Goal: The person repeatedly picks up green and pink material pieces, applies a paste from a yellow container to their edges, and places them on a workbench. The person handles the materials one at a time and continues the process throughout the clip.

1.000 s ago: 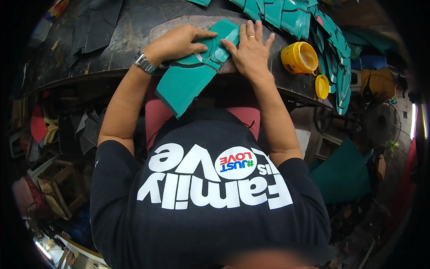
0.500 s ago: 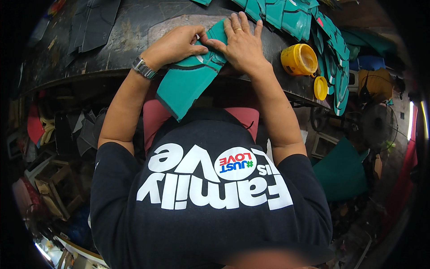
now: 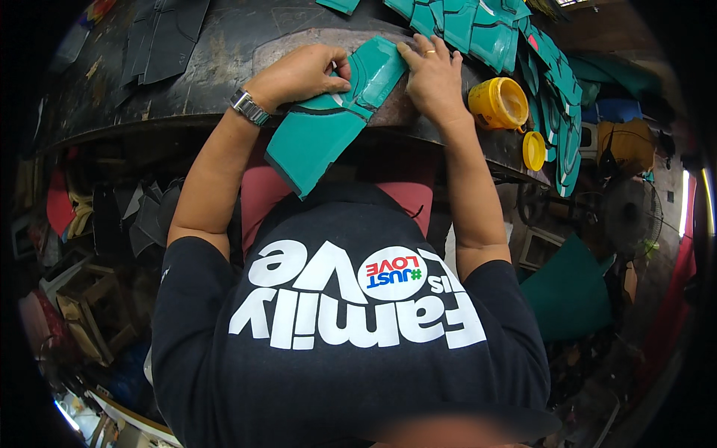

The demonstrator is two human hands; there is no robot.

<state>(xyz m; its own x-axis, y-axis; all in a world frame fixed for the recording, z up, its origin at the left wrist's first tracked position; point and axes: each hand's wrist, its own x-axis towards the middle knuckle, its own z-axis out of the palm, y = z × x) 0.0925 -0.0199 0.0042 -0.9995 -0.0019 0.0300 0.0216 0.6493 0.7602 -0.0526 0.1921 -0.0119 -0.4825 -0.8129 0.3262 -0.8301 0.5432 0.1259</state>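
A green panel (image 3: 314, 145) of flat sheet material, like leather or vinyl, lies on the table and hangs over its near edge toward my lap. Black bands and stitched-looking seams cross it, and a small white mark shows near my left thumb. My left hand (image 3: 308, 73), with a metal watch on the wrist, is closed in a pinch at the panel's left edge; its curled fingers hide part of that edge. At the panel's far right corner my right hand (image 3: 435, 78) rests with fingers extended, the thumb touching the corner.
A yellow tub (image 3: 499, 103) of pale paste stands to the right, its yellow lid (image 3: 533, 151) nearer the table edge. Overlapping green panels (image 3: 478, 33) pile up at the far right. Black sheets (image 3: 166, 41) lie at the far left of the dark table (image 3: 82, 89).
My right hand has slid right, off the middle of the panel to its far right corner, uncovering the surface. The left hand remains at the left edge, with the panel shifted slightly.
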